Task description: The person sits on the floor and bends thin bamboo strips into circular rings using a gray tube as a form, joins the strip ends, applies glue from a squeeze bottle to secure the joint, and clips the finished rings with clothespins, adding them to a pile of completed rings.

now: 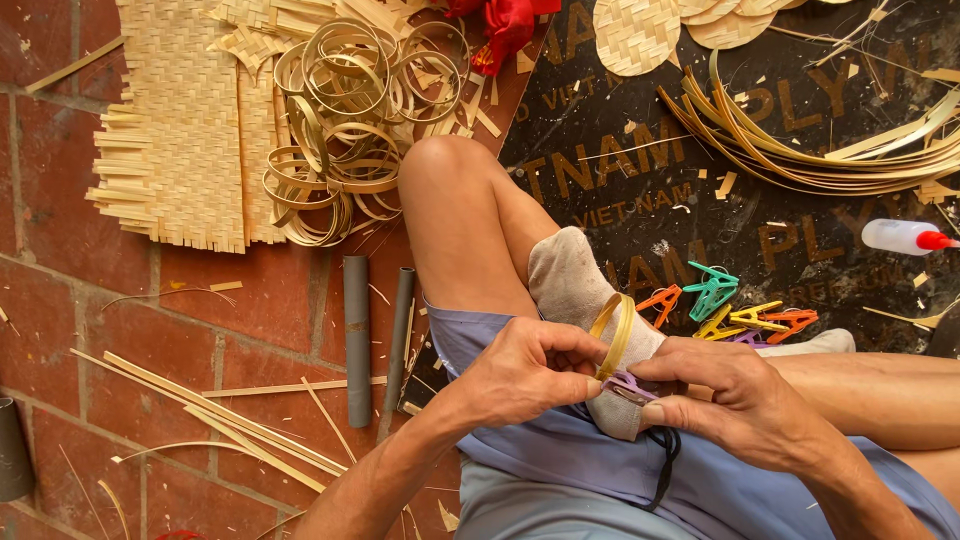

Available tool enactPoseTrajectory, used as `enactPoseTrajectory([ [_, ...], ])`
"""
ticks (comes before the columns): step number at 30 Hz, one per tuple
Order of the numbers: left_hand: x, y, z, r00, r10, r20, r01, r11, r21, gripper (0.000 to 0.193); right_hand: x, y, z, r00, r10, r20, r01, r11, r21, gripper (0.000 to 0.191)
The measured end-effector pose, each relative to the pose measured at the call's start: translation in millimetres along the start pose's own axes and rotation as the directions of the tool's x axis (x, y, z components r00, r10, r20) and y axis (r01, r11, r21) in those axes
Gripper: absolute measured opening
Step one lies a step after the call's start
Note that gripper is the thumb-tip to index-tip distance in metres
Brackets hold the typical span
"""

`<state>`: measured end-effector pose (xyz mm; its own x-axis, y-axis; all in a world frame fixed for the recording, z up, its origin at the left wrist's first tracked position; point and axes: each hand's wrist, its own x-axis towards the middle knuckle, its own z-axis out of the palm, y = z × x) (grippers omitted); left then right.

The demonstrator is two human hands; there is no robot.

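Observation:
My left hand (525, 372) pinches a small bamboo ring (613, 333), holding it upright over my socked foot (575, 285). My right hand (735, 400) grips a purple clothespin (625, 385) at the bottom of that ring, its fingers closed around the peg. Both hands rest on my lap, above blue shorts. Part of the ring's lower edge is hidden by fingers.
A heap of coloured clothespins (735, 305) lies on the dark printed board. Several bamboo rings (350, 120) and woven mats (180, 130) sit at top left. Bamboo strips (800, 150), woven discs (635, 35), a glue bottle (905, 237), two grey tubes (357, 340) and loose splints on brick floor.

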<state>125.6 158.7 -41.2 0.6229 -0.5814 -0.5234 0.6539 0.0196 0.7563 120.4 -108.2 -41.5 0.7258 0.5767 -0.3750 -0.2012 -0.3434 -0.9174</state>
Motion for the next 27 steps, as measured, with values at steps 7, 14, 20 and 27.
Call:
enactPoseTrajectory([
  [7,-2,6,-2,1.0,-0.03,-0.005,0.03,0.995,0.094,0.026,-16,26,-15,0.985,0.056,-0.161,-0.06,0.998,-0.021,0.046],
  [14,13,26,-1,0.993,-0.076,0.085,0.058,0.978,0.201,0.028,10,52,-58,0.906,-0.215,-0.365,-0.119,0.698,-0.706,0.024],
  [20,28,49,-5,0.98,-0.069,0.186,-0.029,0.879,0.475,0.034,48,54,-55,0.986,0.059,-0.154,-0.164,0.365,-0.917,0.021],
  [27,48,64,-15,0.959,-0.131,0.253,0.012,0.906,0.422,0.083,49,33,-57,0.811,-0.13,-0.57,-0.205,0.85,-0.485,0.027],
])
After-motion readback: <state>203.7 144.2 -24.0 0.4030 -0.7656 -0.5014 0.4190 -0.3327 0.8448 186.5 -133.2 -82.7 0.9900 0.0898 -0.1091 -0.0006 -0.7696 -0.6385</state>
